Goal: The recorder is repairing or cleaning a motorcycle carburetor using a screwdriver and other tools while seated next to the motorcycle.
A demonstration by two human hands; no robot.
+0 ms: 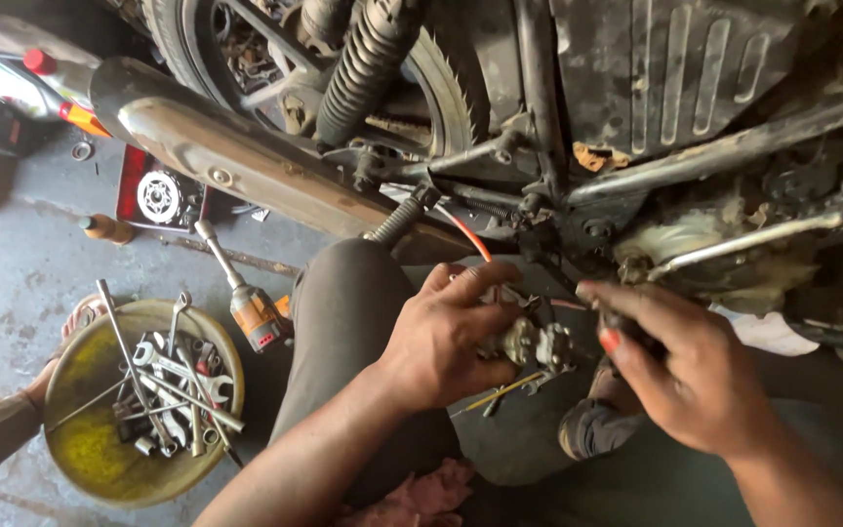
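Head view: left hand (441,337) grasps a small metal carburettor-like part (537,344), while right hand (680,376), just right of it, clenches a dark tool (624,327).

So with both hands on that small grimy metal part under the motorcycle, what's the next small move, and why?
Probably keep the left hand steady on the small metal part while the right hand works the dark tool at its side. The left fingers already wrap the part, and the right hand's tool sits right against it, so bracing and turning looks like the natural step. What the tool's tip bears on is hidden.
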